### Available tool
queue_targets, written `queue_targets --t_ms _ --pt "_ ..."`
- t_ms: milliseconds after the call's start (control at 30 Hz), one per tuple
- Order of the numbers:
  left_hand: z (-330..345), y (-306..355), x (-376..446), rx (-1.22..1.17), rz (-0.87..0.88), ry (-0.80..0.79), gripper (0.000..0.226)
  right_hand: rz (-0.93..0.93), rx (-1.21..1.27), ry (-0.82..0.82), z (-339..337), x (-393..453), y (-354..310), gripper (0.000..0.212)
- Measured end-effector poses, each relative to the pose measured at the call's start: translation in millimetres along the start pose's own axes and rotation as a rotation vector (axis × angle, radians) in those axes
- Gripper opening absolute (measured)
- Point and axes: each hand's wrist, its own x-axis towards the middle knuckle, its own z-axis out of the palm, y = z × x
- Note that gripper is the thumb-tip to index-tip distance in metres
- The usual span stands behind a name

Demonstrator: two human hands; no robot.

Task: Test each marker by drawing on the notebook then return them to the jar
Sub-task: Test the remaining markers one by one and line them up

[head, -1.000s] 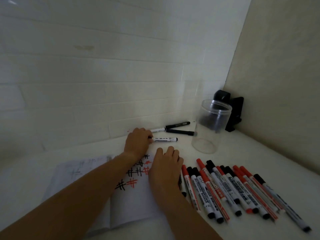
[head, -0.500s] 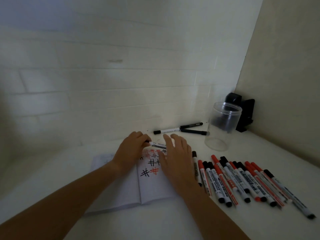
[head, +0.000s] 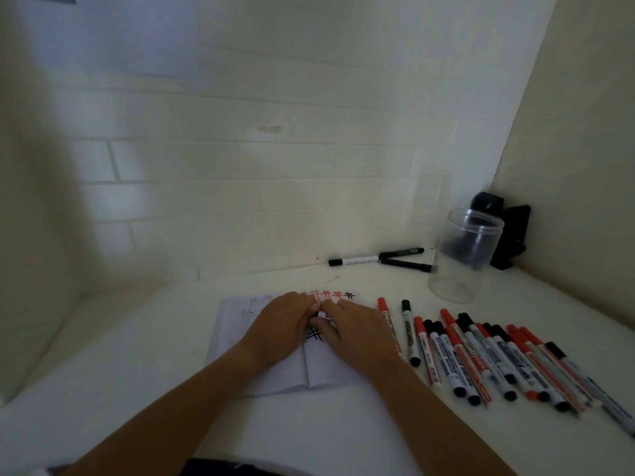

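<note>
Head view showed a white bench point(head: 343, 427) bearing an open notebook point(head: 275, 372), a row of red and black markers point(head: 498, 359) at right, and an empty clear jar point(head: 464, 255) upright beyond. Over the notebook, left hand point(head: 278, 328) and right hand point(head: 357, 331) met, fingers pinching one marker point(head: 323, 316), mostly hidden.

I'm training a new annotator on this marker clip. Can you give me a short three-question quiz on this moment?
1. True or false: the jar holds markers.
2. What do both hands grip? A) a marker B) the jar C) nothing
3. Fill in: the hands meet over the ____.

Key: 1. False, it looks empty. 2. A: the left hand and right hand hold one marker. 3. notebook.
</note>
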Motion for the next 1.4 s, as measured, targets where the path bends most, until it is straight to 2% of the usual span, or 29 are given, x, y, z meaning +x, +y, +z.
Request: queue_targets --t_ms 100,233,300,400,433,500,533,633,700,767,833,967,1000,1067,1100,1167,1233,1333,1400 --pt "2 -3 1 -0.001 -0.006 0.016 0.039 0.019 -0.048 -0.029 -1 1 -1 0.038" --pt "-4 -9 1 0.024 -0.11 0.153 0.023 0.153 -0.102 -0.158 -6 -1 6 0.051" --pt "-4 -6 2 0.051 -0.144 0.165 0.028 0.192 -0.016 -0.138 -5 -1 7 0.045" --pt "-3 0 4 0.142 -0.136 0.112 0.035 0.216 0.089 -0.115 -8 1 4 0.024" --pt "-3 -1 5 0.157 -0.148 0.085 0.037 0.219 0.111 -0.113 -10 1 3 0.025" --pt "-1 -7 6 0.163 -0.191 0.039 0.038 0.229 0.181 -0.087 -13 4 3 0.044" --pt "0 -10 7 0.171 -0.202 0.024 0.036 0.211 0.222 -0.046 -14 6 4 0.046" --pt "3 -13 8 0.194 -0.21 -0.01 0.032 0.188 0.379 0.097 -10 6 8 0.026" --pt "3 -15 9 0.197 -0.213 -0.034 0.036 0.306 0.587 0.154 -12 5 8 0.032" --pt "3 -17 9 0.209 -0.197 -0.054 0.046 0.441 0.734 0.148 -17 6 10 0.04" --pt "2 -18 11 0.211 -0.181 -0.068 0.053 0.501 0.799 0.135 -19 6 13 0.04" --pt "2 -18 13 0.191 -0.159 -0.058 0.052 0.519 0.822 0.08 -23 5 12 0.014" --pt "3 -18 13 0.191 -0.155 -0.056 0.051 0.533 0.844 0.069 -25 5 10 0.012" --pt "3 -19 13 0.19 -0.157 -0.056 0.051 0.577 0.909 0.048 -27 6 6 0.025" --pt "3 -19 13 0.19 -0.161 -0.06 0.051 0.618 0.963 0.04 -27 6 6 0.023" --pt "3 -18 13 0.202 -0.162 -0.066 0.052 0.696 1.063 -0.02 -28 6 7 0.006" --pt "2 -15 13 0.209 -0.16 -0.06 0.052 0.746 1.08 -0.084 -28 4 9 0.018" --pt "1 -11 13 0.209 -0.174 -0.054 0.045 0.783 1.024 -0.073 -29 3 9 0.005" --pt "0 -9 11 0.201 -0.187 -0.07 0.032 0.823 0.91 -0.058 -28 5 9 0.022"
